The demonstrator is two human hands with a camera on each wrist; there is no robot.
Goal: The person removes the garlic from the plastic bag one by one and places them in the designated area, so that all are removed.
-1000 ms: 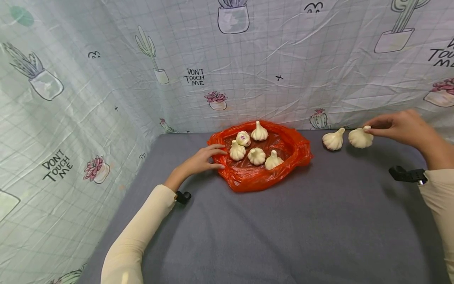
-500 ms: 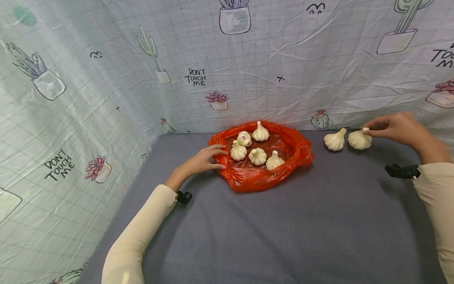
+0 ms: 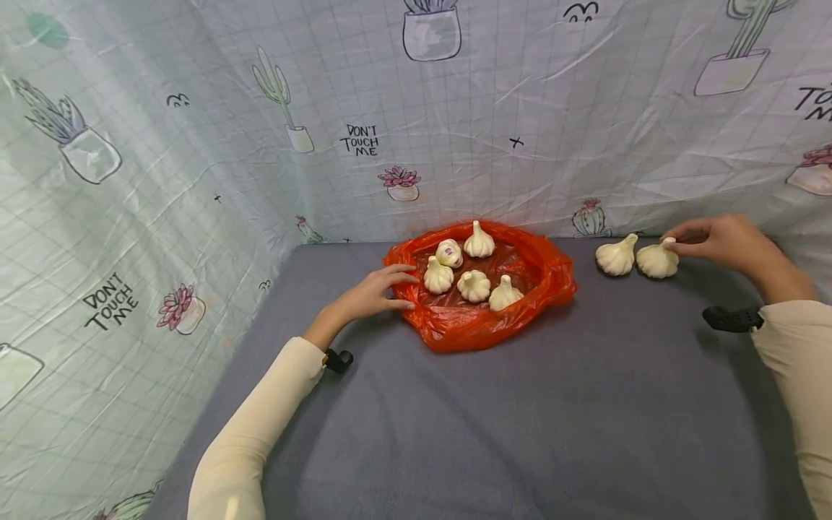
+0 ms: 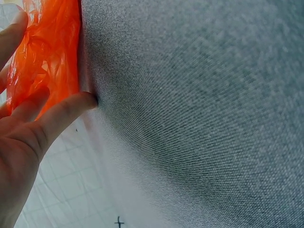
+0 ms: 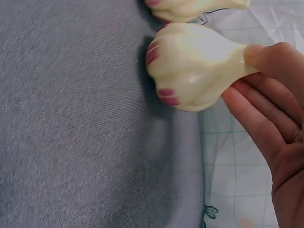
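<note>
My right hand [image 3: 718,242] pinches the stem of a white garlic bulb [image 3: 657,261] between thumb and fingers. Purple marks show on the underside of that garlic bulb [image 5: 190,66] in the right wrist view, with a shadow on the cloth close beneath it. Just left of it sits a second garlic bulb [image 3: 615,257]. My left hand [image 3: 370,294] rests at the left side of a red plastic bag [image 3: 468,336], fingers spread and loosely bent against it. In the left wrist view the thumb [image 4: 69,111] reaches down to the cloth beside the bag.
Several garlic bulbs [image 3: 474,286] stand inside the bag's wide mouth. A grey cloth [image 3: 481,433] covers the table. A cactus-print sheet [image 3: 455,144] rises directly behind the bag and bulbs, and along the left side.
My right hand has lowered the garlic bulb and brought it slightly left, closer beside the second bulb. The left hand and the bag have stayed in place.
</note>
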